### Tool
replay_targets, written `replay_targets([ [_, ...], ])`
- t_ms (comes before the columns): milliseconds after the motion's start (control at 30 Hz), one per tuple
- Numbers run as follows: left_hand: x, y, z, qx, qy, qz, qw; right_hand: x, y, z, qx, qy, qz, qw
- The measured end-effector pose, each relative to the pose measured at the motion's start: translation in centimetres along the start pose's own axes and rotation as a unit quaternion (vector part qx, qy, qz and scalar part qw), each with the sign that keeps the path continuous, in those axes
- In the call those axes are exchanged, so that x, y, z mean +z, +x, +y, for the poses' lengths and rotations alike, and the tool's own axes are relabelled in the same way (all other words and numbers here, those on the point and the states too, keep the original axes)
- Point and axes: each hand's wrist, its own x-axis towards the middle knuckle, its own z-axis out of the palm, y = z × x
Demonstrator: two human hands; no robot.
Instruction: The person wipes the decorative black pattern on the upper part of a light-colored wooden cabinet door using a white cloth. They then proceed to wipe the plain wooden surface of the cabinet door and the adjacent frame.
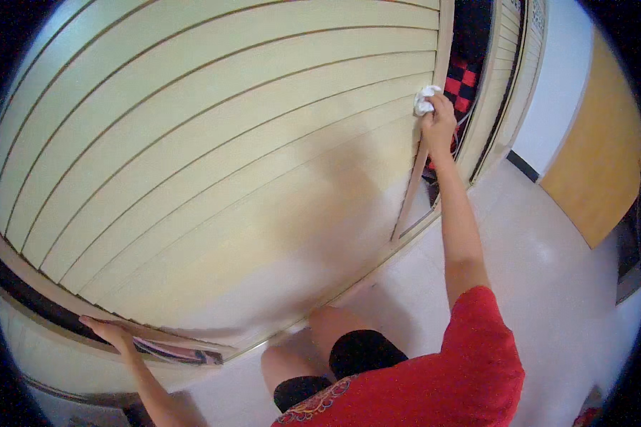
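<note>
A large cream sliding door panel (pixel 235 160) with horizontal grooves stands in front of me. My right hand (pixel 439 125) pinches a crumpled white cloth or tissue (pixel 424 101) against the door's right frame (pixel 442 37). Beside that hand is a dark gap, where a red-and-black checkered fabric (pixel 462 85) shows. At the lower left, my left hand (pixel 108 332) rests on the door's left edge, next to another dark opening; its fingers are partly hidden and I see nothing held in it.
The door's bottom edge meets a floor track (pixel 347 293) close to my knees. Pale tiled floor (pixel 534 267) stretches to the right. A second cream panel (pixel 499 80), a white wall (pixel 558 80) and a tan wooden door (pixel 601 149) stand on that side. Pinkish items (pixel 176 350) show in the left opening.
</note>
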Motion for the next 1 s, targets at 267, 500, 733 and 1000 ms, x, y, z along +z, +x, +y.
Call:
replay_targets([
  [267,1.1,-1.2,3.5,-0.065,-0.099,0.007,0.993,0.7,-3.2,-1.7,0.069,0.07,0.026,0.995],
  [500,1.7,-0.9,2.9,-0.133,-0.236,-0.021,0.962,2.5,-9.7,-20.9,-0.09,0.188,-0.003,0.978],
  [733,0.2,-0.3,0.7,-0.019,-0.075,-0.039,0.996,2.8,-9.5,-21.1,-0.079,0.311,-0.038,0.946],
  [1000,0.5,-2.0,4.6,0.032,0.0,0.044,0.999,2.5,-8.5,-22.7,0.127,0.146,0.062,0.979],
])
